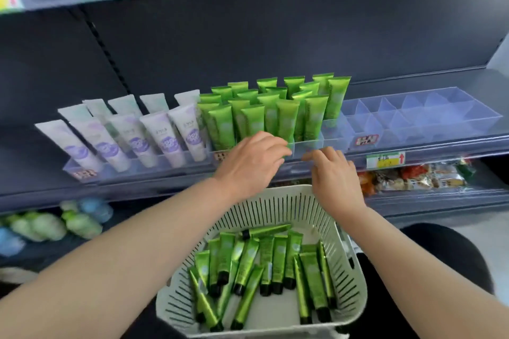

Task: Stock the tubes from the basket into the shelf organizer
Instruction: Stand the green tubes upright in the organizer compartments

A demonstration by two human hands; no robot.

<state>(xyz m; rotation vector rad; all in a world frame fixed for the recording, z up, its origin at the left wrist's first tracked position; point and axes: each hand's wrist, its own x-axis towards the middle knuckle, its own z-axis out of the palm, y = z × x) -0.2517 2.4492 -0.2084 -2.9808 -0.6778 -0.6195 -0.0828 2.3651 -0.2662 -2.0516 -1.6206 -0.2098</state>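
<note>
Tubes (271, 113) fill organizer (316, 143) behind both empty hands

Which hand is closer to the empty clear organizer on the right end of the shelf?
Right. The right hand is below-left of the empty clear organizer; the left hand sits farther left, before the green tubes.

The basket (275, 203) sits at my 6 o'clock with tubes (264, 270) lying in it. At 12 o'clock the organizer (308, 146) holds upright tubes; its 2 o'clock compartments (429, 115) hold none.
</note>
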